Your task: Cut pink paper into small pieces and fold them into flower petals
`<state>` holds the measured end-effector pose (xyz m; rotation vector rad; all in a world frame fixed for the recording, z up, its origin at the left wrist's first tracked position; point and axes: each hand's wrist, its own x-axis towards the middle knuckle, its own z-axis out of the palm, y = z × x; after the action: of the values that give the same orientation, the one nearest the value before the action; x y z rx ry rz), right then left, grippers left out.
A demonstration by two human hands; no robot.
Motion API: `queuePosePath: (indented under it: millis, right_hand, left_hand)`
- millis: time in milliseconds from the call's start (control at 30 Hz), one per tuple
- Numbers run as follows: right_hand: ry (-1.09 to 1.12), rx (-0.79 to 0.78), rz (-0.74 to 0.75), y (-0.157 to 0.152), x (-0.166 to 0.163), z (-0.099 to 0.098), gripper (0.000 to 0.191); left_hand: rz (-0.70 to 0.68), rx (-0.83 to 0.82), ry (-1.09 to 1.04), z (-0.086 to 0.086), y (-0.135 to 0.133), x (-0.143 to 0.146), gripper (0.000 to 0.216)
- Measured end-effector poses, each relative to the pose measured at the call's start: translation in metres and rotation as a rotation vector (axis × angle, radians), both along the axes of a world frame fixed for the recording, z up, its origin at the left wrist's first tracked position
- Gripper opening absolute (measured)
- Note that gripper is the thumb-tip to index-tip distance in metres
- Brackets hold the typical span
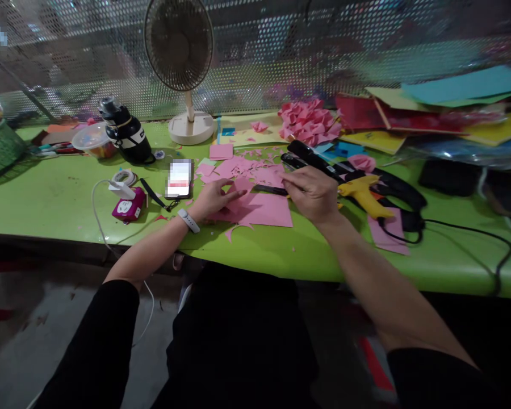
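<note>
My left hand point(216, 199), a white band on its wrist, rests over the pink paper point(268, 210) with thumb and forefinger apart. The fingers under it are partly hidden. My right hand point(313, 192) is closed in a pinch at the right side of the paper, its fingertips pressed together; what they hold, if anything, I cannot make out. A flat black bar point(271, 190) lies between the hands, its right end passing behind the right hand. Just beyond that hand is a black stapler-like tool point(304, 152). Cut pink scraps point(255, 167) spread behind the hands.
A yellow glue gun point(361, 193) with a black cord lies to the right. Folded pink paper pieces point(310, 122) are heaped behind. A fan point(190, 128), black bottle point(130, 136), phone point(179, 177) and purple power adapter point(129, 205) stand left. Coloured sheets point(464, 85) pile at back right.
</note>
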<state>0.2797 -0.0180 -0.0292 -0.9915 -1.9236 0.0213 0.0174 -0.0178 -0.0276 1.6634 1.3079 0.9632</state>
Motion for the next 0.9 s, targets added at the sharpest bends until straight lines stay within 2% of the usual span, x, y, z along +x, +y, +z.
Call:
queuePosePath:
  millis: [67,167,233,300,367,433,500,633,733,833,900]
  right_hand:
    - [0.119,0.002,-0.001,-0.001,0.0,0.001,0.028]
    - [0.142,0.029,0.003,-0.007,-0.002,0.002,0.027]
    - [0.071,0.097,0.047,-0.011,-0.005,0.003,0.024]
    - [-0.037,0.147,0.155,-0.015,-0.008,0.003,0.023]
    - [-0.134,0.144,0.272,-0.017,-0.012,0.003,0.024]
    - [-0.173,0.143,0.343,-0.019,-0.016,0.002,0.025]
    - [-0.114,0.142,0.368,-0.02,-0.022,0.001,0.023]
    - [0.134,-0.05,0.299,-0.023,-0.034,-0.002,0.015]
    - [0.241,-0.171,0.209,-0.022,-0.039,-0.003,0.023]
    - [0.309,-0.241,0.198,-0.019,-0.04,-0.005,0.031]
    - [0.349,-0.278,0.206,-0.018,-0.04,-0.007,0.033]
  left_hand:
    - [0.039,0.125,0.111,0.009,-0.004,-0.002,0.054]
    - [0.087,0.236,-0.006,0.022,-0.009,0.0,0.05]
    - [-0.009,0.101,-0.188,0.025,-0.01,0.004,0.056]
    - [-0.144,-0.144,-0.38,0.021,-0.008,0.009,0.061]
    - [-0.196,-0.299,-0.543,0.014,-0.006,0.013,0.053]
    - [-0.174,-0.304,-0.645,0.006,-0.005,0.016,0.04]
    - [-0.143,-0.297,-0.694,0.001,-0.006,0.018,0.033]
    - [-0.151,-0.34,-0.793,0.002,-0.012,0.02,0.025]
    - [-0.184,-0.381,-0.865,0.005,-0.016,0.023,0.028]
    - [-0.211,-0.408,-0.883,0.008,-0.019,0.025,0.036]
    - [-0.227,-0.371,-0.866,0.008,-0.021,0.026,0.036]
